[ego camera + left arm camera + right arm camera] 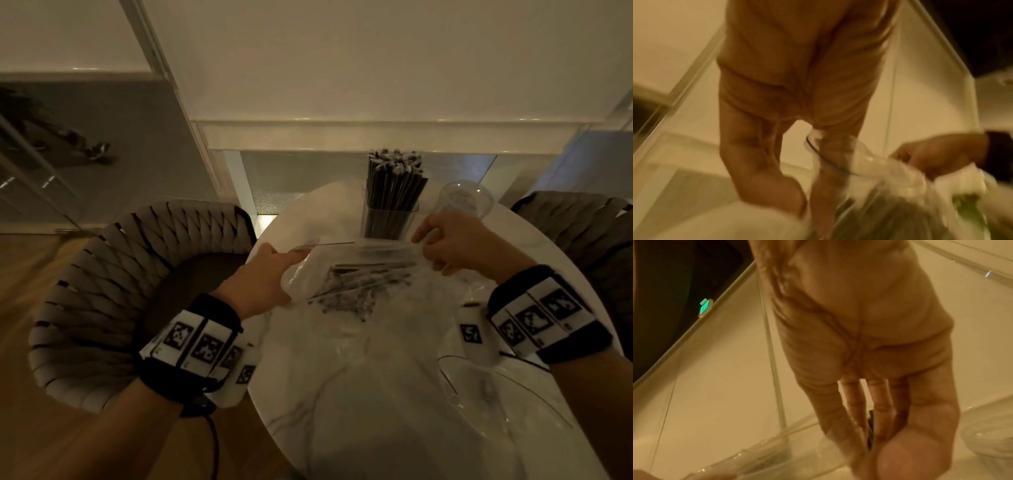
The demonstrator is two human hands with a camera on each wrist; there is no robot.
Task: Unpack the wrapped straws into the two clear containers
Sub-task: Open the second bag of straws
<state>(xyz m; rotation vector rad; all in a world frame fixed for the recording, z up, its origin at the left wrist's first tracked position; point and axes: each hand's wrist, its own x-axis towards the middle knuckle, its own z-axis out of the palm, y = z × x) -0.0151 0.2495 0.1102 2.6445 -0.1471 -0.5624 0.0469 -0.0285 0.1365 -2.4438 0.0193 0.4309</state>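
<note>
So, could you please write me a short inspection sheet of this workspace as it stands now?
Surface: round white marble table, dimly lit.
Job's things: clear bag of wrapped straws held above the table; one clear cup packed with upright dark straws; the second cup empty, to its right.
Clutter: crumpled clear plastic behind the bag; a glass bowl at the near right.
Grippers: left hand and right hand each pinch an end of the bag's top.
Cables: a dark cord hangs from the left wristband.
Surroundings: woven chairs on both sides, wooden floor, white wall.
</note>
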